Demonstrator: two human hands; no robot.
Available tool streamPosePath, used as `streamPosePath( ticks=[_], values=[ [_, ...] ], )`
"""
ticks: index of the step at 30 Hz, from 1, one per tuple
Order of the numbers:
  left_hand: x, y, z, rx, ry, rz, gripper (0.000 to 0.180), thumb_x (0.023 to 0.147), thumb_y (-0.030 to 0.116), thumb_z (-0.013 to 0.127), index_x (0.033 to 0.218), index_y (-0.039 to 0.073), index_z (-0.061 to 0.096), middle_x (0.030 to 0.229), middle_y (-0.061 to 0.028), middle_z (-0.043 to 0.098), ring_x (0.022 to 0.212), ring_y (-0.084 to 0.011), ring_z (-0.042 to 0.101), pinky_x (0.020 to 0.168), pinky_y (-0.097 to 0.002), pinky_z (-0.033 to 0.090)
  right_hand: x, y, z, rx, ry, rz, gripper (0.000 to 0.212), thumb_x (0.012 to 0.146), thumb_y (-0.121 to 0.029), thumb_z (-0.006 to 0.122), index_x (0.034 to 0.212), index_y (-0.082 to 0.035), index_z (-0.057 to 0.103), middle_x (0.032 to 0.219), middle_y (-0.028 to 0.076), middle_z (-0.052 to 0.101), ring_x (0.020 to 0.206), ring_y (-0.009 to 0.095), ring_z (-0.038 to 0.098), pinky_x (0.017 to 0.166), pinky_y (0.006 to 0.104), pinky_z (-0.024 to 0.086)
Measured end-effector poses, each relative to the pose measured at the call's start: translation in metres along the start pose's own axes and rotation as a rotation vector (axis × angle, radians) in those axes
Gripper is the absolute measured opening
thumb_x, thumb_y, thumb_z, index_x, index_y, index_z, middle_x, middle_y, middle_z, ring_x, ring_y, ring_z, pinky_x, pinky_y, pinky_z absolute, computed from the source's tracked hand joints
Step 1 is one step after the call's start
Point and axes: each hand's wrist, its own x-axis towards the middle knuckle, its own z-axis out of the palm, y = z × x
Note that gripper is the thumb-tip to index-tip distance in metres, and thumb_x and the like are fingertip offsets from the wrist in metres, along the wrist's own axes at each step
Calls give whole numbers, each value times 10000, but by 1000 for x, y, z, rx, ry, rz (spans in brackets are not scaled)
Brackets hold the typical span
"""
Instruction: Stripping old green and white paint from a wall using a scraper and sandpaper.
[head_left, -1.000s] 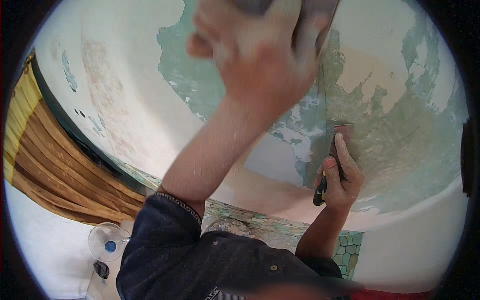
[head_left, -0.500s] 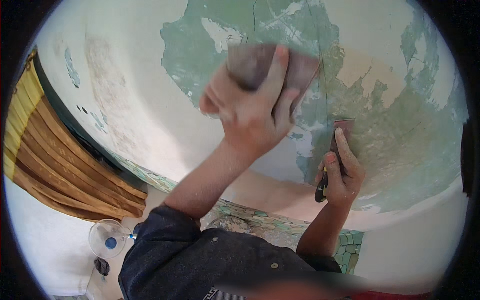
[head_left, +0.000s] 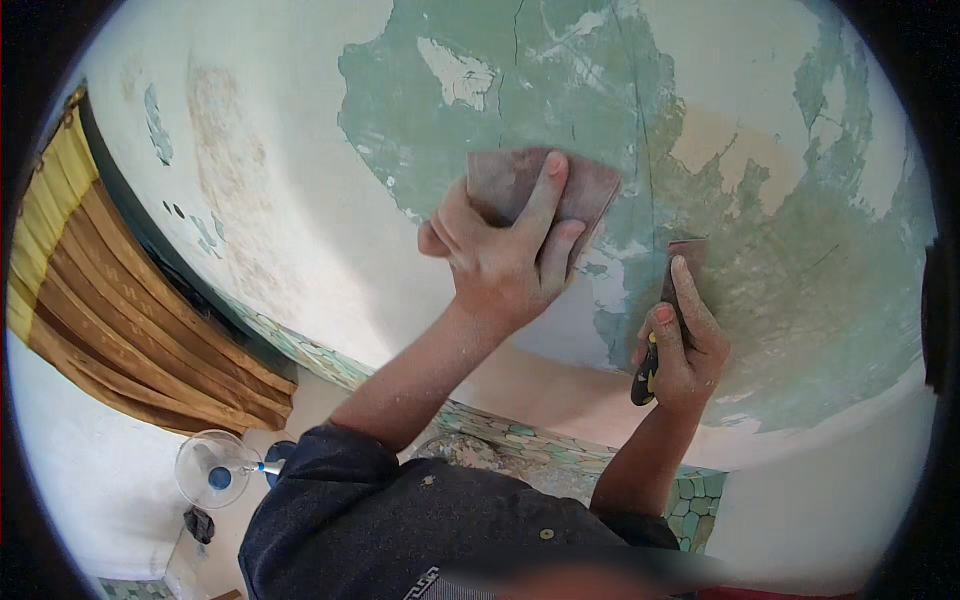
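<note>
My left hand (head_left: 500, 260) is closed on a brownish-grey piece of sandpaper (head_left: 592, 190), one finger stretched across its face. The sandpaper lies against the wall (head_left: 420, 120), over a patch where white paint has come off and green shows. Lower and to the right, my right hand (head_left: 692, 350) grips a putty knife with a black and yellow handle (head_left: 645, 382). Its blade (head_left: 688, 250) points up along the wall, with the forefinger laid on it. White dust coats the fingers of my right hand.
A brown and yellow curtain (head_left: 130, 320) hangs at the left. Below it, a standing fan (head_left: 215, 470) with a blue hub and a dark crumpled thing (head_left: 199, 524) are on the floor. A green stone-patterned band (head_left: 500, 425) runs along the wall's foot.
My left hand has come down the wall with the sandpaper, and its motion blur is gone. My right hand has stayed in place with the putty knife.
</note>
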Motion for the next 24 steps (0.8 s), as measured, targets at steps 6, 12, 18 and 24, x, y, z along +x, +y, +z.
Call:
streamPosePath(
  ticks=[6,12,18,24],
  values=[
    [81,5,12,-26,243,87,500,832,321,667,1309,176,632,1083,-251,562,1030,-410,425,937,-493,296,2,-1,1,-2,4,15,380,914,-3,599,1293,-23,611,641,21,555,491,76,468,449,237,380],
    [149,25,-5,-8,235,31,450,916,326,589,1310,112,621,1110,-298,447,1010,-420,435,906,-564,288,3,-1,2,6,-9,30,382,910,6,591,1290,-23,614,643,23,559,491,78,476,445,239,381],
    [22,5,-1,51,62,48,514,829,323,674,1317,169,625,1031,-222,575,989,-396,432,928,-496,295,6,0,-2,-4,-12,0,381,894,14,604,1273,-17,625,634,24,558,484,76,478,437,239,380],
    [96,2,16,-5,167,110,505,834,319,672,1311,158,628,980,-240,569,972,-410,435,923,-483,316,3,1,2,36,-24,23,377,887,22,609,1263,-3,628,642,31,567,478,76,479,439,239,380]
  ],
)
